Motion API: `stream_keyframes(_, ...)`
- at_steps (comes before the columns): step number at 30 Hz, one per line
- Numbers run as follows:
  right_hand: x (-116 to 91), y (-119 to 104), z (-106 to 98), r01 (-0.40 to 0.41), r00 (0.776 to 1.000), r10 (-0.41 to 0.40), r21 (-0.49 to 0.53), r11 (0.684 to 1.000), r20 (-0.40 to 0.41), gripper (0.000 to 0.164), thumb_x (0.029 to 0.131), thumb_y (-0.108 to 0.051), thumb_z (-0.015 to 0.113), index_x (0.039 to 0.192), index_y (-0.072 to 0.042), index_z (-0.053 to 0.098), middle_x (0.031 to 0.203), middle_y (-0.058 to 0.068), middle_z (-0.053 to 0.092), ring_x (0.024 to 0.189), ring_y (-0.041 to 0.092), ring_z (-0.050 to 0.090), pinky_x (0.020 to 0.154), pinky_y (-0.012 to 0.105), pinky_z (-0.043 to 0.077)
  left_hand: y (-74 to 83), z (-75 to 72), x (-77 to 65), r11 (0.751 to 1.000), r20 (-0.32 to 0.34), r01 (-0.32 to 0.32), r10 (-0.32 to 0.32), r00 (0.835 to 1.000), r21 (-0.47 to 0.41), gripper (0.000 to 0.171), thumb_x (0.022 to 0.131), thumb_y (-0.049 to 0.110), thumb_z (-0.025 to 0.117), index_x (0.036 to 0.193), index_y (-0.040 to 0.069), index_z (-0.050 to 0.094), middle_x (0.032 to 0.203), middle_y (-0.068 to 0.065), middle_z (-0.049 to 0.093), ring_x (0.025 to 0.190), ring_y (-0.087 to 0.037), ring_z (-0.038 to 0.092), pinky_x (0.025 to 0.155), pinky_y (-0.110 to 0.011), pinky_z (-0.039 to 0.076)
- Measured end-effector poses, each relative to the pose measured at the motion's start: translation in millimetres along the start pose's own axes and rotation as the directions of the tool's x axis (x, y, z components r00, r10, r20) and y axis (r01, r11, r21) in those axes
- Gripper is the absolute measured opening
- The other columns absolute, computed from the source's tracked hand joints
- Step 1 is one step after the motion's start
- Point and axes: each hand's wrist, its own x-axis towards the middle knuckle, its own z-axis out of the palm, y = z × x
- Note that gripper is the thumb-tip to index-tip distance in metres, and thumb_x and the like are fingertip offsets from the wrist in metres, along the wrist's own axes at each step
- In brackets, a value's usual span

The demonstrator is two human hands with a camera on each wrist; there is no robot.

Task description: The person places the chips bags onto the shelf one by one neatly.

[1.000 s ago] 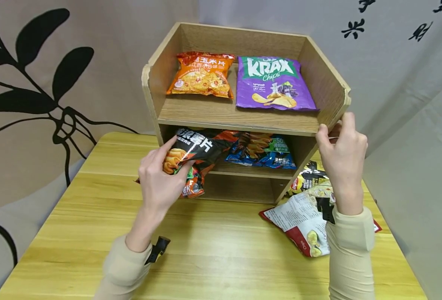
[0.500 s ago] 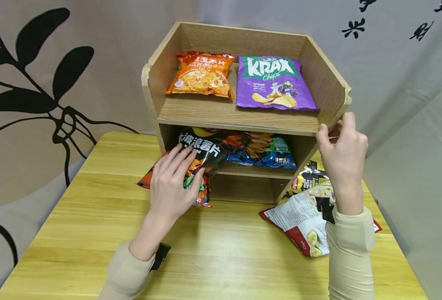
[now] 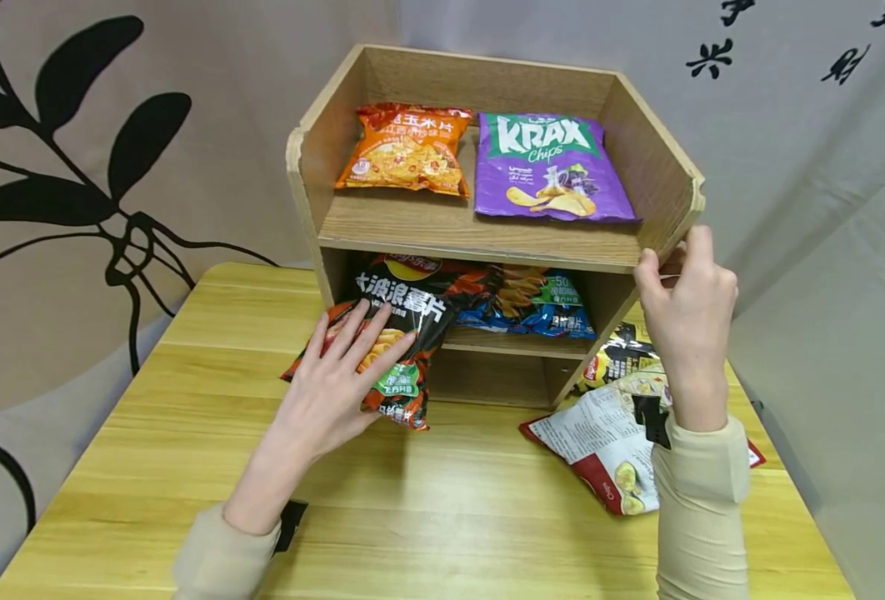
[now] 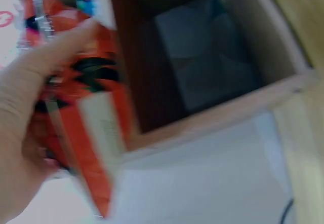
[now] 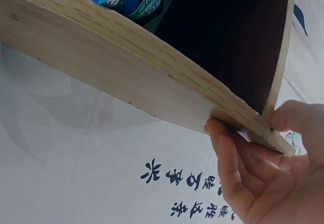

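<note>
In the head view my left hand point(image 3: 330, 392) holds a black and orange bag of potato chips point(image 3: 397, 379), its fingers spread over the front and its thumb beneath. The bag tilts down out of the left middle compartment of a wooden shelf point(image 3: 480, 237). Its orange side shows, blurred, beside the hand in the left wrist view. With thumb and curled fingers, my right hand point(image 3: 686, 325) grips the shelf's right side panel, just below the top board. The right wrist view shows that grip on the panel's edge point(image 5: 202, 89).
On the top board lie an orange snack bag point(image 3: 408, 154) and a purple chip bag point(image 3: 551, 171). A blue bag point(image 3: 525, 304) sits on the middle board. At the shelf's right, a white and red bag point(image 3: 607, 442) and a black and yellow one point(image 3: 622, 358) lie on the table point(image 3: 472, 525).
The black and orange bag has tipped lower and further toward me, showing more of its front. My left hand has shifted and turned, its fingers now spread over it. My right hand stays put.
</note>
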Motion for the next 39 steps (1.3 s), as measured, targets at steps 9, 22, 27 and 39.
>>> stream_keyframes(9,0,2,1,-0.002,1.000,0.002,-0.001,1.000,0.003,0.032,0.091,-0.018,0.053,0.116,0.003,0.055,0.104,0.024,0.070,0.084,0.036,0.070,0.062,-0.003,0.031,-3.5,22.3,0.1,0.999,-0.294,-0.038,0.026,0.956,-0.034,0.107,0.040,0.033,0.092,0.137,0.015,0.049,0.142,-0.017,0.049,0.132,-0.041,0.044,0.105,-0.058,0.038)
stream_keyframes(22,0,1,0,-0.001,1.000,0.001,-0.004,1.000,-0.002,0.033,0.091,-0.018,0.053,0.116,0.003,0.054,0.105,0.024,0.070,0.086,0.036,0.070,0.063,-0.004,0.031,12.0,27.0,21.9,0.990,-0.317,0.134,-0.141,0.938,-0.042,0.107,0.041,0.040,0.094,0.132,0.006,0.050,0.138,-0.020,0.053,0.123,-0.043,0.053,0.096,-0.059,0.045)
stream_keyframes(27,0,1,0,-0.005,1.000,0.005,-0.009,1.000,-0.001,0.033,0.091,-0.019,0.052,0.116,0.003,0.054,0.105,0.024,0.070,0.086,0.036,0.070,0.063,-0.003,0.031,15.4,26.8,26.5,0.987,-0.309,0.162,-0.150,0.939,0.013,0.099,0.042,0.047,0.093,0.122,0.003,0.052,0.135,-0.019,0.055,0.122,-0.043,0.053,0.094,-0.058,0.046)
stream_keyframes(39,-1,1,0,-0.001,1.000,0.001,-0.009,1.000,0.005,0.033,0.092,-0.019,0.052,0.117,0.003,0.054,0.106,0.024,0.070,0.087,0.036,0.070,0.063,-0.004,0.031,17.1,43.7,16.6,0.998,-0.645,-0.056,0.059,0.762,0.025,0.041,0.086,0.033,0.066,0.114,0.004,0.064,0.116,-0.017,0.068,0.108,-0.037,0.063,0.091,-0.048,0.050)
